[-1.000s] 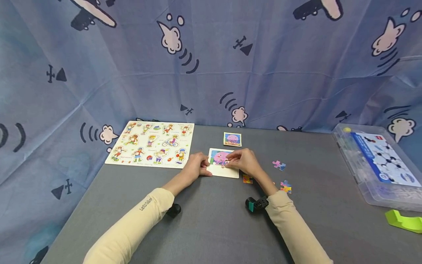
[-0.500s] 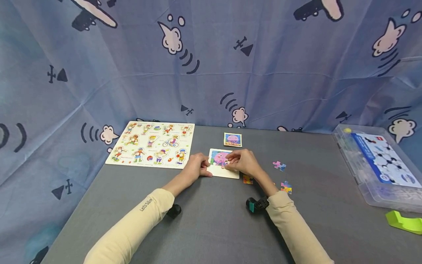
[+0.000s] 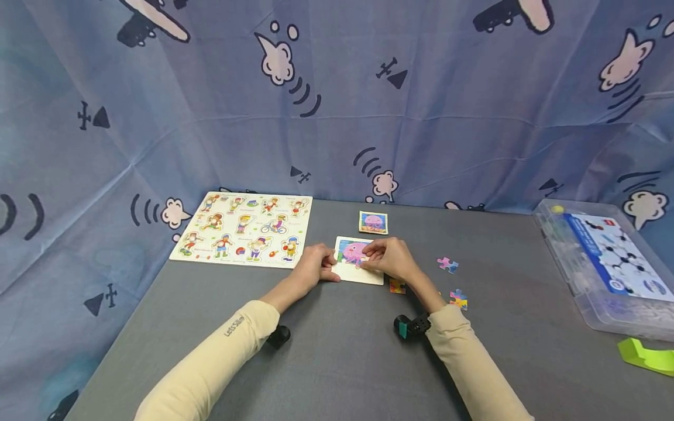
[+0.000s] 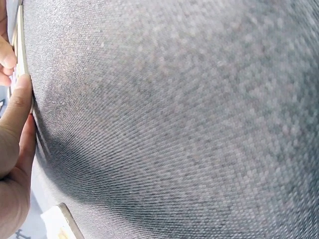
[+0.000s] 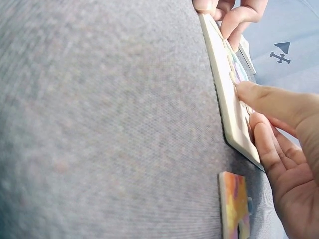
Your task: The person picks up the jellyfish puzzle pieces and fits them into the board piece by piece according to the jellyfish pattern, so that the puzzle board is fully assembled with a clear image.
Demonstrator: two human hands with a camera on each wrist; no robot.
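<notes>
A small jigsaw board (image 3: 358, 275) with a cream tray lies mid-table, its far part filled with a pink octopus-like picture. My left hand (image 3: 314, 264) holds the board's left side, thumb at the near corner. Over the right half, my right hand (image 3: 392, 259) pinches a small puzzle piece (image 3: 364, 261) between thumb and fingertips, against the picture; the fingers mostly hide that piece. An orange puzzle piece (image 5: 233, 201) lies on the table beside the board, partly under the right wrist. Farther right lie a pink-and-blue piece (image 3: 447, 265) and yellow-and-pink pieces (image 3: 458, 299).
Behind the board sits a small square octopus picture (image 3: 373, 223). A large cream picture board (image 3: 242, 231) lies to the left. At the right are a clear plastic case (image 3: 590, 292) and a lime-green object (image 3: 645, 355). A blue patterned curtain (image 3: 337, 105) hangs behind.
Both hands keep nearly the same places at the board. The whole head view shifts very slightly to the right.
</notes>
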